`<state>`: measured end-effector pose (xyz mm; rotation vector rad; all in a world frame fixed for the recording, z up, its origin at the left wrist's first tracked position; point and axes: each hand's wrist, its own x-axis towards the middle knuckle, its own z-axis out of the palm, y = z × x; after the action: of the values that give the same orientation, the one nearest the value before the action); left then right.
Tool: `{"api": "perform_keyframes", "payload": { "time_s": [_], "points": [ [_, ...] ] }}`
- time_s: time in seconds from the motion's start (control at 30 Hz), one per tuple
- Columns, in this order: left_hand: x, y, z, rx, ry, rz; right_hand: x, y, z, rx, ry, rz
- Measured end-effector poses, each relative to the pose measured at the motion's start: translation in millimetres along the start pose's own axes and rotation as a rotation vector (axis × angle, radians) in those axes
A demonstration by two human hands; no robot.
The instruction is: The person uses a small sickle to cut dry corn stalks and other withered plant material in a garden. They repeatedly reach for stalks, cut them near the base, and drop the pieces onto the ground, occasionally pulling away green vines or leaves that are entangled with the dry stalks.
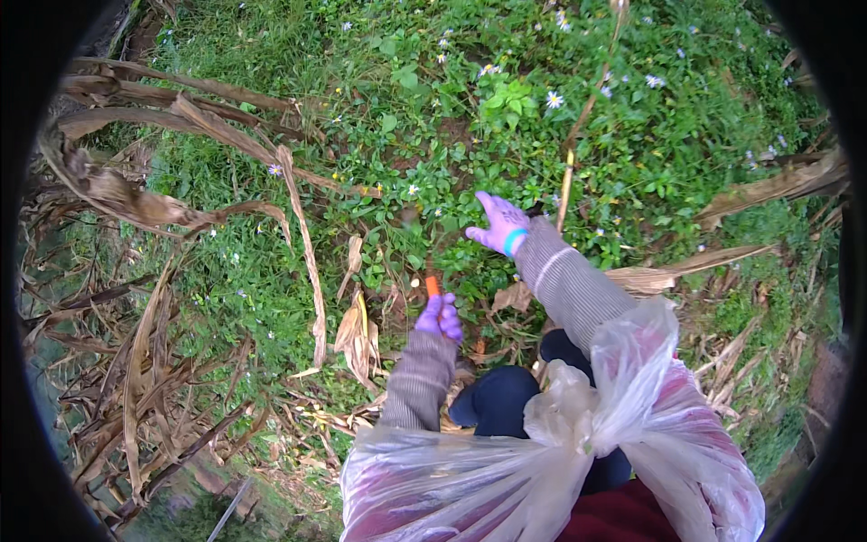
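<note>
My left hand, in a purple glove, is closed around the orange handle of a tool. The handle points away from me; the tool's working end is blurred among the leaves, so its kind is unclear. Farther forward and to the right, my right hand reaches over low green weeds with its gloved fingers apart and nothing seen in them. A blue band circles that glove's wrist. Ribbed grey-brown sleeves cover both forearms.
Dry corn stalks and leaves lie tangled on the left. One dry stalk rises beyond my right hand, and dry leaves lie near my left. White-petalled flowers dot the weeds. A knotted clear plastic sheet hangs over my front.
</note>
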<state>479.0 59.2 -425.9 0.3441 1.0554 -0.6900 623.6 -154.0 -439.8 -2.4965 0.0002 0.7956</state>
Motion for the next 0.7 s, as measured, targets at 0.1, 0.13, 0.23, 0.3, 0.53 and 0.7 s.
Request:
{"api": "perform_keyframes", "payload": {
  "time_s": [0.1, 0.13, 0.23, 0.3, 0.53, 0.7],
  "points": [
    [-26.3, -13.1, 5.0, 0.184, -0.154, 0.143, 25.7, -3.8, 33.6, -0.171, 0.048, -0.084],
    [-33.0, -10.4, 4.7, 0.269, -0.2, 0.196, 30.7, -1.3, 39.6, -0.16, -0.091, -0.071],
    [-34.6, 1.0, 7.5, 0.484, -0.153, 0.392, 44.8, 18.0, 41.6, -0.124, -0.283, -0.048],
    [-34.7, -1.3, 30.3, 0.554, 0.067, 0.65, 70.4, 61.4, 26.4, 0.12, -0.069, -0.134],
    [-7.6, 7.1, -74.7, 1.02, 0.056, 0.752, 54.1, 96.4, -39.2, 0.177, 0.037, 0.155],
    [1.9, 17.7, -82.9, 0.805, 0.056, 0.643, 1.2, 30.8, -82.1, -0.236, 0.248, -0.053]
  ]
}}
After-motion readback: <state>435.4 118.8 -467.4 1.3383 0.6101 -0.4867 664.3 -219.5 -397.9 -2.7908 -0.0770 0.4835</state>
